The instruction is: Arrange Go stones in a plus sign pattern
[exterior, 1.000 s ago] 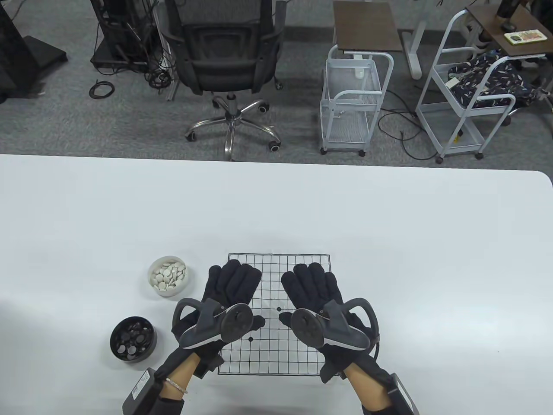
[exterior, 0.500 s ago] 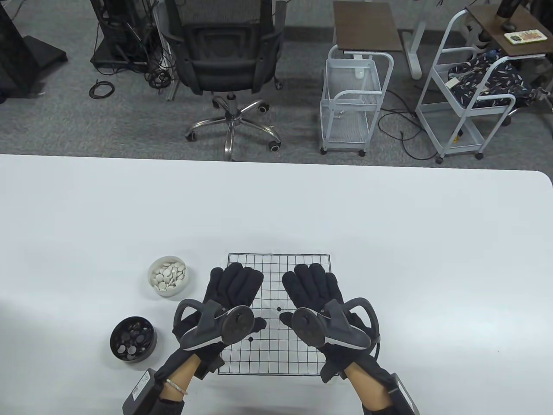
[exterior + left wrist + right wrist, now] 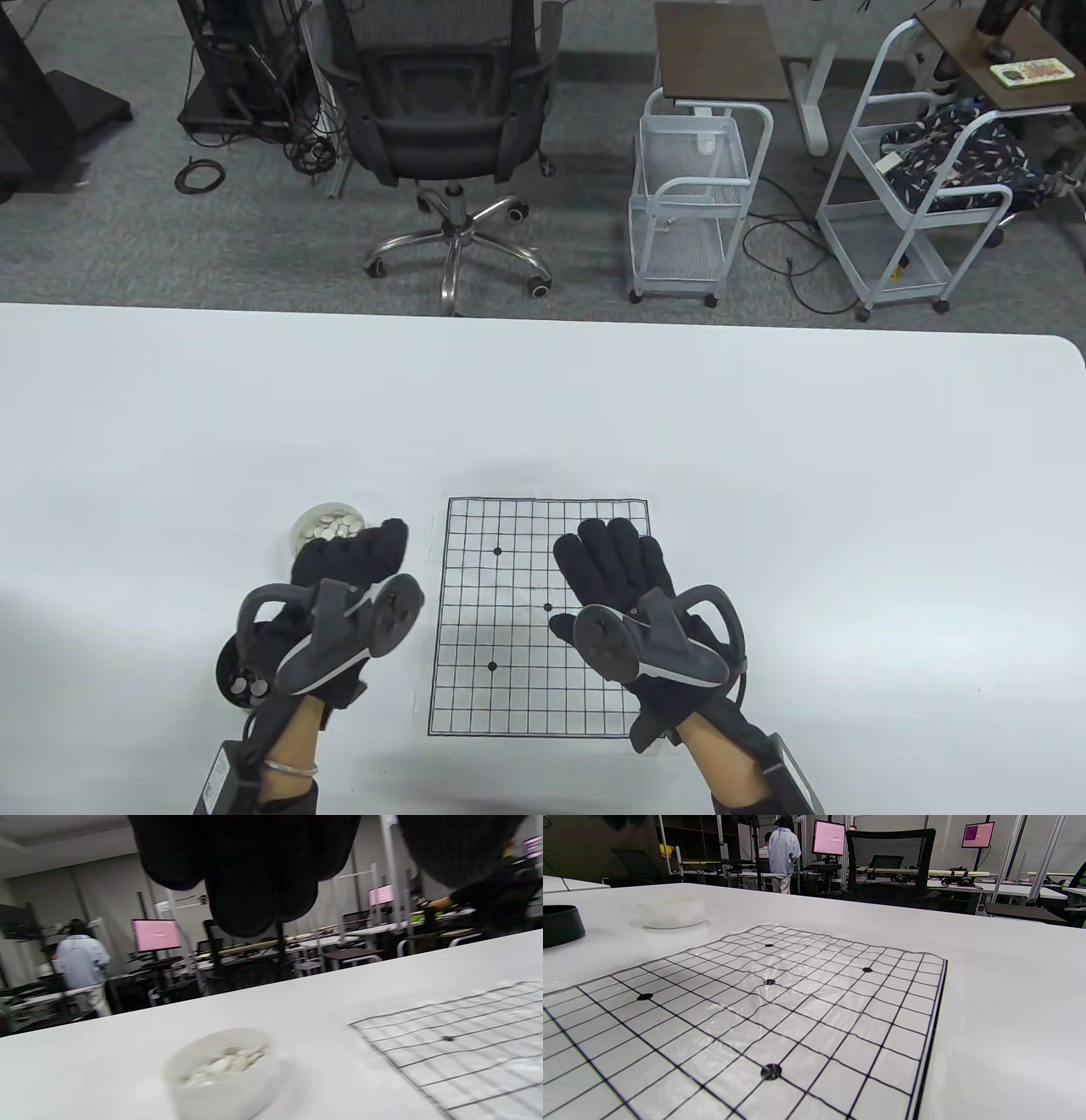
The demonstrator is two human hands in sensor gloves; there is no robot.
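Right now, by item:

My left hand: it hovers over the white-stone bowl, fingers loosely extended and holding nothing that I can see; in the left wrist view the fingertips hang above the bowl, not touching it.

My right hand: it lies flat, fingers spread, on the right half of the grid sheet, gripping nothing.

White stones: they are heaped in their bowl, just left of the sheet's far left corner.

Black-stone bowl: it sits nearer to me, mostly hidden under my left wrist and tracker.

Board: no stone lies on it yet; only printed dots show, among them the centre dot.

Handling, as I judge it: the stones look small, lens-shaped, hard and smooth, so light but slippery in a thick glove. A pinch on the thin rim between thumb and forefinger should hold better than pressing the curved faces.

Risk: a stone may skid or roll when set down, and digging into the heap may lift two at once.

Sheet: it looks thin and slightly wrinkled in the right wrist view, so I expect it to shift unless my palm keeps it down.
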